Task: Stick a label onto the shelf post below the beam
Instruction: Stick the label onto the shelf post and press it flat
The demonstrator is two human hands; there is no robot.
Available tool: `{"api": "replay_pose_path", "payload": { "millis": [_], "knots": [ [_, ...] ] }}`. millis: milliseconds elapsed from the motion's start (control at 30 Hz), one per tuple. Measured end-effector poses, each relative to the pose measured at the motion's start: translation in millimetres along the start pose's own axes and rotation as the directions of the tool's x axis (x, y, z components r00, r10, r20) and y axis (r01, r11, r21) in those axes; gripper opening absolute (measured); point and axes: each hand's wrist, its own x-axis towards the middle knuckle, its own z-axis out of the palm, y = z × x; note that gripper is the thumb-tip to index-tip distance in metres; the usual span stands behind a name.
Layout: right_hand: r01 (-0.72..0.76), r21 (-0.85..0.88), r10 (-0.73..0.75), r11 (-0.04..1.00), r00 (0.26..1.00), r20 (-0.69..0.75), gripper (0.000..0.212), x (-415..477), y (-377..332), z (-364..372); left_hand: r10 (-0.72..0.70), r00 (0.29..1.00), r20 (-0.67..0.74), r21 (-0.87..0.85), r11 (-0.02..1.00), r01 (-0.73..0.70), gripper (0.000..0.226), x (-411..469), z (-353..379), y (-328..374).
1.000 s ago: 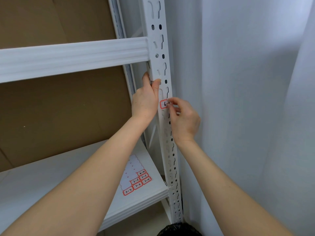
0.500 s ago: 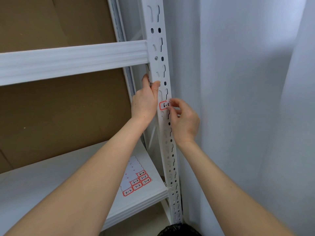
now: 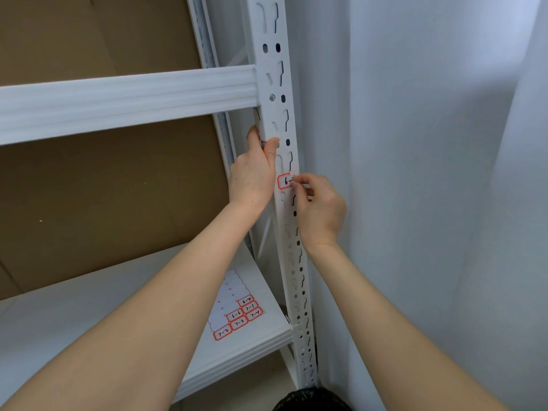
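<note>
Label sits on shelf post under beam; right hand fingers pinch its edge, left hand grips post above them; smoothing likely remains.

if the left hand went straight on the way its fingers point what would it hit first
The left hand, gripping the edge of the white perforated metal shelf post, points up along it. First in line is probably the underside of the white ribbed horizontal beam, though depth is unclear.

A white backing sheet with six red-bordered numbered stickers is noted lying on a white lower shelf board, backed by brown cardboard sheeting, with a pale grey wall alongside.
</note>
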Motion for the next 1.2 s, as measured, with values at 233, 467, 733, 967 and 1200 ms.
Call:
{"api": "replay_pose_path", "payload": {
  "millis": [233,467,733,967,1200],
  "knots": [
    [-0.069,0.054,0.066,0.996,0.996,0.064,0.015,-0.6,-2.8,-5.6,0.013,1.0,0.013,-0.003,1.0,-0.013,0.048,-0.6,-1.1,0.4],
    [-0.112,0.041,0.111,0.993,0.993,0.029,0.005,3.9,-2.7,-4.5,0.012,1.0,0.006,-0.001,1.0,-0.012,0.05,-0.5,-1.3,1.7],
    [-0.057,-0.027,0.058,0.998,0.997,0.057,0.008,9.9,-3.0,-4.1,0.006,1.0,-0.008,0.013,1.0,-0.006,0.052,-0.5,0.3,0.5],
    [-0.087,-0.066,0.095,0.994,0.985,0.145,0.006,16.1,-3.3,-7.0,0.013,1.0,0.011,0.0,1.0,-0.013,0.05,-1.2,-1.6,1.8],
    [-0.073,-0.04,0.078,0.997,0.99,0.115,0.01,11.3,-2.7,-9.9,0.016,1.0,0.009,-0.016,1.0,-0.016,0.05,-1.3,-1.4,0.5]
  ]
}}
